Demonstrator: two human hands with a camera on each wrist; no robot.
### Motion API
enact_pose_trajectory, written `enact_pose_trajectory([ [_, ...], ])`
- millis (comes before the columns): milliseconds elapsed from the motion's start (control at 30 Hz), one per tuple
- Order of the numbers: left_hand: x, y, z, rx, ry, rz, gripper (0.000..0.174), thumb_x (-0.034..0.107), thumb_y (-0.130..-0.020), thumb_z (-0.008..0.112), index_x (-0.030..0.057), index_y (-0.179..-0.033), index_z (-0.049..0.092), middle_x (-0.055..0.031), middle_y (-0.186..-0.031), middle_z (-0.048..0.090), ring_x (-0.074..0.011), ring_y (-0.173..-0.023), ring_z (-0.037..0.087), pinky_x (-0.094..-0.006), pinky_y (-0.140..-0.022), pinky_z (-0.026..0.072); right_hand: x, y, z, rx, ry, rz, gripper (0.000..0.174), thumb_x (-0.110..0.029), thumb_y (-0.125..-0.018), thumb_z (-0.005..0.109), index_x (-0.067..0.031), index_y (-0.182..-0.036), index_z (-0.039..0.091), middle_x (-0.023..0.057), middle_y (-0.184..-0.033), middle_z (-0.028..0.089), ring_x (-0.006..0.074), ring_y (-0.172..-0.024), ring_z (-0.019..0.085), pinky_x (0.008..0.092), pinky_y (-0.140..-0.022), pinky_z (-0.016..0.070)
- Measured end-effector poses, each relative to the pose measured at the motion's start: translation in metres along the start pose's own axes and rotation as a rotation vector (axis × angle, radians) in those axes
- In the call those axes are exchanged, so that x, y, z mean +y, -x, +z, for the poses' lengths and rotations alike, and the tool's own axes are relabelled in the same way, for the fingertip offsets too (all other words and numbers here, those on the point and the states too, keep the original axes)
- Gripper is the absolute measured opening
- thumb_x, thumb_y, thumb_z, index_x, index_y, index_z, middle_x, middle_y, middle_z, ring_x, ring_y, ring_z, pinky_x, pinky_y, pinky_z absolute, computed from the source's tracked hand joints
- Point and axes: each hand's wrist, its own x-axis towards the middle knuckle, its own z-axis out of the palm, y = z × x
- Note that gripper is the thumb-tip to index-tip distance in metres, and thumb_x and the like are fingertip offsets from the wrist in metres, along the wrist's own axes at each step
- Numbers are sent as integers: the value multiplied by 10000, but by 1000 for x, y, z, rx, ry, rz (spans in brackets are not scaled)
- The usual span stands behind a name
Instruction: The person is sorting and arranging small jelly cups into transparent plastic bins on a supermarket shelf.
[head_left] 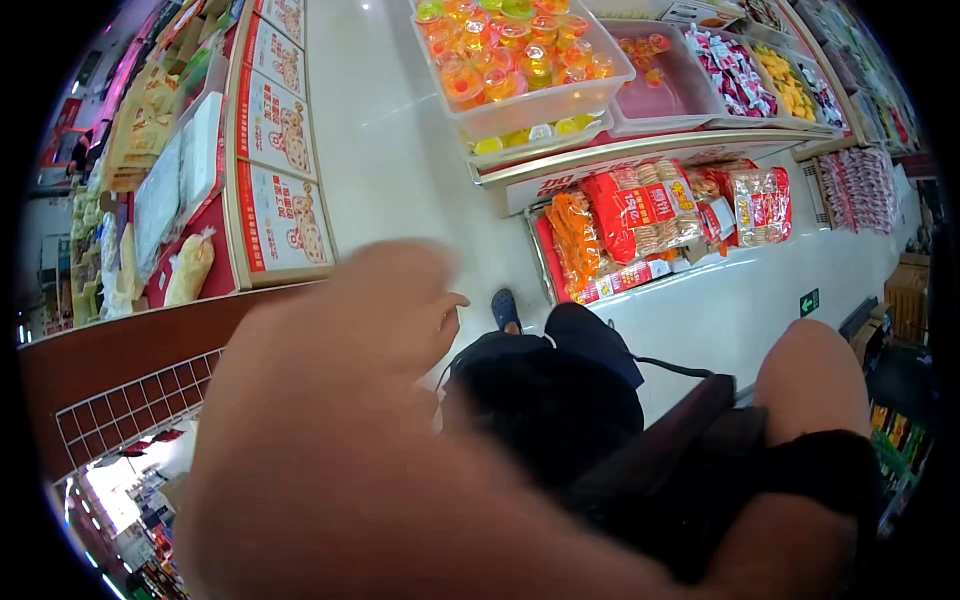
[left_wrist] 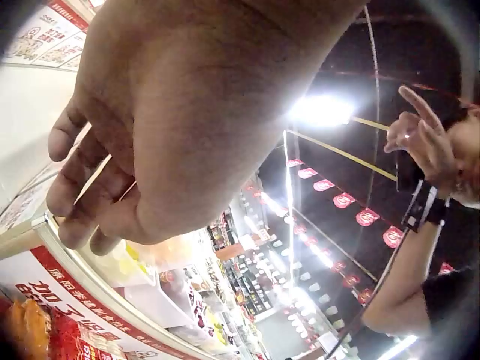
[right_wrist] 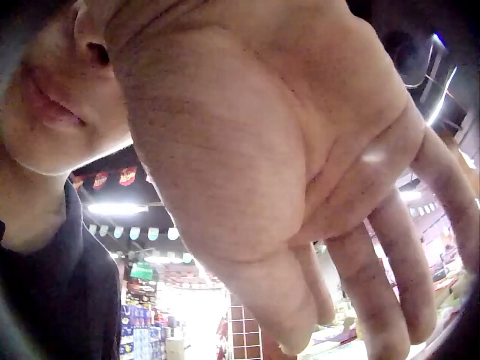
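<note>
My right hand [head_left: 320,400] is large and blurred, close before the head camera, and covers the left middle of that view. In the right wrist view the palm and extended fingers of the same hand [right_wrist: 300,165] show beside part of a face, holding nothing. The left wrist view shows it raised near the head [left_wrist: 424,139], with a band on the wrist. My left hand [left_wrist: 165,127] hangs with loosely bent fingers and nothing in them, in front of a display shelf [left_wrist: 75,281]. Whether the small fingertips behind the blur in the head view are its own, I cannot tell.
Tubs of jelly cups [head_left: 530,95] and wrapped sweets [head_left: 735,75] stand on a display at the upper right, with red snack packs [head_left: 640,210] below. Printed boxes [head_left: 285,220] line the counter on the left. A wire grid [head_left: 140,405] is lower left.
</note>
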Motion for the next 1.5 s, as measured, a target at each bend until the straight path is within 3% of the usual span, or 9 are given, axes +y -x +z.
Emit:
enact_pose_trajectory([
  [233, 96, -39, 20, 68, -191, 111, 244, 135, -897, 608, 47, -1110, 687, -154, -916, 701, -351, -862, 661, -419, -796, 520, 21, 122, -20, 24, 58, 262, 232, -171, -818, 664, -48, -1015, 669, 173, -940, 682, 340, -914, 682, 449, -758, 522],
  [367, 99, -107, 112, -255, 92, -25, 306, 138, -926, 571, 60, -1211, 653, -158, -1010, 727, -349, -931, 683, -408, -839, 531, 88, 244, -10, -42, 63, 763, 238, -169, -836, 655, -37, -1034, 665, 197, -951, 691, 353, -917, 688, 460, -759, 533],
  [500, 178, -182, 175, -219, 153, 140, 439, 102, -919, 610, 25, -1346, 544, -154, -1161, 694, -285, -1060, 667, -380, -946, 508, 171, 369, 2, -316, -66, 1185, 316, -264, -874, 651, -79, -1126, 702, 170, -1093, 710, 361, -1037, 673, 473, -901, 526],
  [667, 209, -335, 207, -33, 370, 240, 473, 100, -922, 614, 12, -1372, 499, -165, -1192, 656, -283, -1101, 643, -371, -977, 497, 250, 467, 34, -145, -194, 1446, 335, -343, -886, 644, -100, -1105, 714, 164, -1134, 707, 345, -1065, 670, 451, -925, 518],
  [967, 98, -594, 237, 312, 261, -164, 500, 305, -871, 695, 13, -1249, 550, -261, -1158, 640, -444, -1056, 626, -475, -908, 506, 415, 497, 92, 60, -73, 1635, 370, -267, -832, 673, -72, -1146, 690, 184, -1126, 695, 385, -1029, 665, 450, -908, 526],
  [1133, 73, -605, 269, 648, 416, -444, 513, 338, -878, 683, 32, -1270, 557, -272, -1161, 632, -445, -1101, 599, -496, -956, 477, 489, 513, 144, 73, 135, 1508, 546, -257, -833, 681, -115, -1347, 566, 197, -1176, 637, 414, -1061, 631, 496, -942, 512],
  [1233, 40, -626, 305, 523, 253, -533, 511, 375, -834, 729, 61, -1216, 600, -264, -1204, 623, -438, -1183, 556, -526, -989, 447, 523, 529, 173, 79, 20, 1531, 592, -274, -850, 672, -130, -1400, 506, 208, -1274, 585, 431, -1172, 562, 525, -1012, 462],
  [1300, 32, -638, 330, 664, 173, -377, 503, 373, -823, 729, 126, -1244, 605, -244, -1231, 591, -430, -1204, 524, -549, -992, 436, 548, 561, 204, 241, 21, 1438, 565, -275, -852, 676, -127, -1375, 522, 201, -1356, 556, 444, -1243, 515, 532, -1062, 416],
  [1500, 57, -642, 310, 616, 135, -523, 479, 302, -870, 669, 197, -1324, 558, -194, -1252, 536, -446, -1157, 510, -561, -936, 453, 545, 559, 216, 88, 53, 1420, 573, -361, -864, 690, -84, -1347, 556, 209, -1152, 666, 414, -1122, 605, 470, -933, 514],
])
